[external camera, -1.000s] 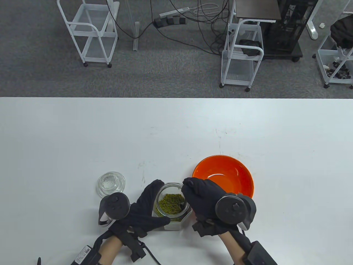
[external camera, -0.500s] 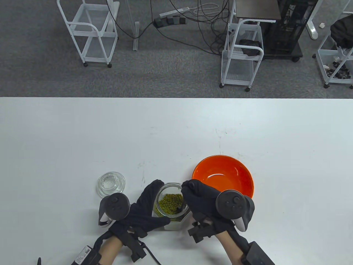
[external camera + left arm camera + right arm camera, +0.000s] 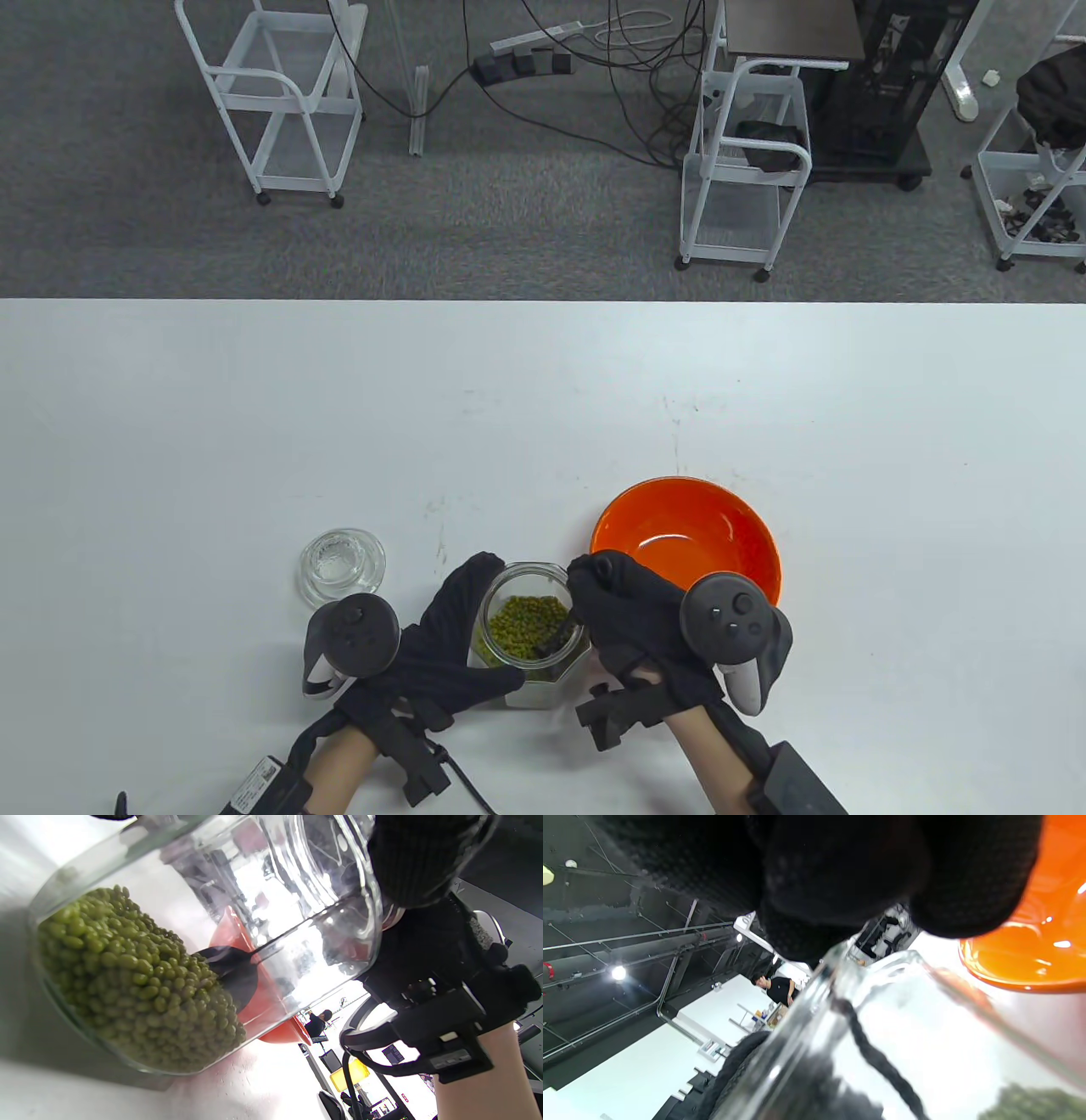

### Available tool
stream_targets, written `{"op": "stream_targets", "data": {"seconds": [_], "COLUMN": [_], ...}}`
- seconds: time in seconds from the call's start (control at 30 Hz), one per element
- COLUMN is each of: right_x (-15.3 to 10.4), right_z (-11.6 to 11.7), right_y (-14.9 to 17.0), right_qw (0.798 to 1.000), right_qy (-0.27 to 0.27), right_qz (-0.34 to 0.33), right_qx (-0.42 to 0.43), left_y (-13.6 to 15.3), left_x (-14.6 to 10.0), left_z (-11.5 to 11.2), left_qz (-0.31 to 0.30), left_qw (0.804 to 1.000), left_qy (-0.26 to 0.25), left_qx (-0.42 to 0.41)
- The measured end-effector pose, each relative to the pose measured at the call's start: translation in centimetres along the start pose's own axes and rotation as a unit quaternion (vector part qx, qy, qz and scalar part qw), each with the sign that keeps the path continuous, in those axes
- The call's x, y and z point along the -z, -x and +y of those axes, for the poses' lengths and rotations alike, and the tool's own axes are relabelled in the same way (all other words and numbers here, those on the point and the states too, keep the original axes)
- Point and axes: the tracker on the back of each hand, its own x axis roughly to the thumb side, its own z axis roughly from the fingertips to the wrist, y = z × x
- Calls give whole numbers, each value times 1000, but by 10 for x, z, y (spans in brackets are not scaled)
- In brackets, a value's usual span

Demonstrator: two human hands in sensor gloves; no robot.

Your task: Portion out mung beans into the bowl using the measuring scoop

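Note:
A clear glass jar (image 3: 530, 632) of green mung beans (image 3: 517, 626) stands near the table's front edge. My left hand (image 3: 450, 637) grips it from the left, fingers curled round its wall. My right hand (image 3: 624, 611) holds a black measuring scoop (image 3: 556, 638) by its thin handle, with the scoop's bowl (image 3: 233, 974) down inside the jar against the beans (image 3: 127, 976). The orange bowl (image 3: 687, 543) sits just right of the jar, partly hidden by my right hand. In the right wrist view the jar's rim (image 3: 835, 963) and the orange bowl (image 3: 1031, 955) show under my gloved fingers (image 3: 840, 878).
A clear glass lid (image 3: 342, 566) lies on the white table (image 3: 254, 424) left of the jar. White wire carts and cables stand on the grey floor beyond the table's far edge.
My right wrist has rolled rightward and the scoop has dipped deeper into the jar, against the beans. The left hand and jar have stayed still.

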Motion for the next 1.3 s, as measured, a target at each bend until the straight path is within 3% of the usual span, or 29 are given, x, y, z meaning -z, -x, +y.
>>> {"op": "stream_targets", "data": {"seconds": [0.3, 0.47, 0.7, 0.97, 1.3], "right_x": [2, 0, -8, -8, -4], "right_z": [-2, -4, 9, 17, 18], "right_y": [-2, -1, -9, -5, 8], "right_qw": [999, 998, 997, 999, 994], "right_qy": [-35, -53, -61, -36, -30], "right_qz": [-15, -29, -51, -26, 43], "right_qx": [-32, 5, 7, 14, 97], "left_y": [0, 0, 0, 0, 0], "left_x": [0, 0, 0, 0, 0], "left_z": [0, 0, 0, 0, 0], "left_qz": [0, 0, 0, 0, 0], "left_qw": [1000, 1000, 1000, 1000, 1000], "left_qy": [0, -2, -2, -3, -4], "left_qx": [0, 2, 3, 5, 7]}}
